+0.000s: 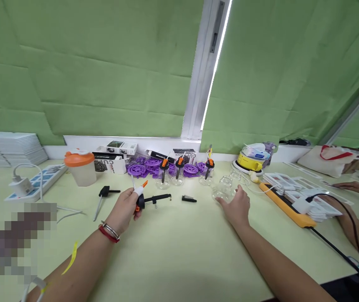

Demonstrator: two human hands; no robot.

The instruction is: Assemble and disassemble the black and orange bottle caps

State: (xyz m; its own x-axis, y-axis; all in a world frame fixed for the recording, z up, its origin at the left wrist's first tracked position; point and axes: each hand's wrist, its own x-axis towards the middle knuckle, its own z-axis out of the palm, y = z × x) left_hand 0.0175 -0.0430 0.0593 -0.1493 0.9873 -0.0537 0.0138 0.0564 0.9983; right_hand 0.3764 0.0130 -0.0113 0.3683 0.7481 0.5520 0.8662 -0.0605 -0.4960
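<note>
Left hand: the left hand (124, 209) is closed around the orange-and-white cap end of a black airbrush tool (152, 199), thumb over the top, wrist lifted just off the worktop (179, 251).
Tool axis: the tool's long axis runs nearly level, from the left hand toward the right, its free tip pointing at a small black coil piece (188, 199) lying near it on the worktop.
Right hand: the right hand (238, 205) lies palm down, fingers spread and loosely open, fingertips touching or just short of a cluster of clear glass jars (225, 188); I cannot tell whether contact is made, and it grips nothing.
Jar position: the jars stand just beyond the right hand, toward the far edge of the worktop, well apart from the left hand.
Nearer hand: the right hand is plainly the nearer to the jars; the tool tip lies between the 2 hands.
Behind: 3 capped jars with orange fittings (179, 170) stand in a row near the far edge, ahead of purple plastic wheels (141, 168).
Left of the tool: a loose black-handled piece (107, 192) lies on the worktop, with an orange-lidded shaker cup (79, 167) behind it.
Other person: another person's hand (351, 186) rests at the right edge, clear of the items in use.
</note>
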